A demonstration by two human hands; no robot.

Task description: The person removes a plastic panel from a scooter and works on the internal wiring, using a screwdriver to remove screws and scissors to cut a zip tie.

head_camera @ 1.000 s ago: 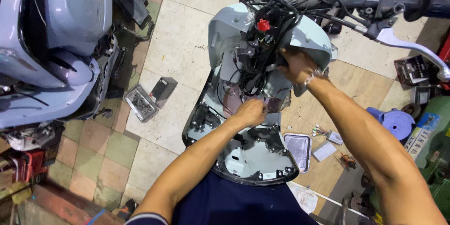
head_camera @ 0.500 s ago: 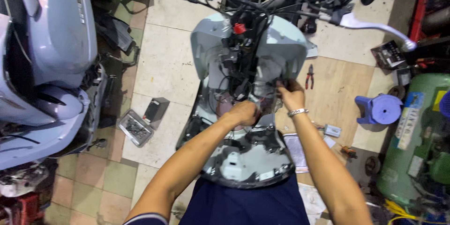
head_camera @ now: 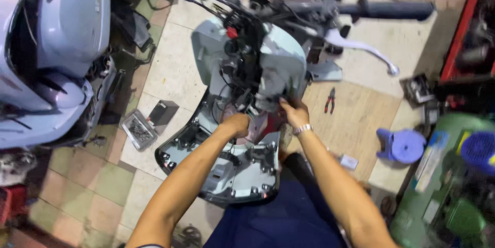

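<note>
My left hand (head_camera: pixel 238 124) is curled shut on the tangle of black wires (head_camera: pixel 242 80) inside the pale grey plastic scooter front cover (head_camera: pixel 281 57). My right hand (head_camera: pixel 295 113) pinches the cover's lower edge.

The floor (head_camera: pixel 170 67) was pale and tan tile, with green tiles at the lower left. A grey scooter (head_camera: pixel 56 46) stood left; a blue stool (head_camera: pixel 402 146) and green tank (head_camera: pixel 438 196) sat right.

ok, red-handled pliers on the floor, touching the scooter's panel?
Apart. Head view: the pliers lie alone on the tan tile, bare floor between them and the pale blue panel.
</note>
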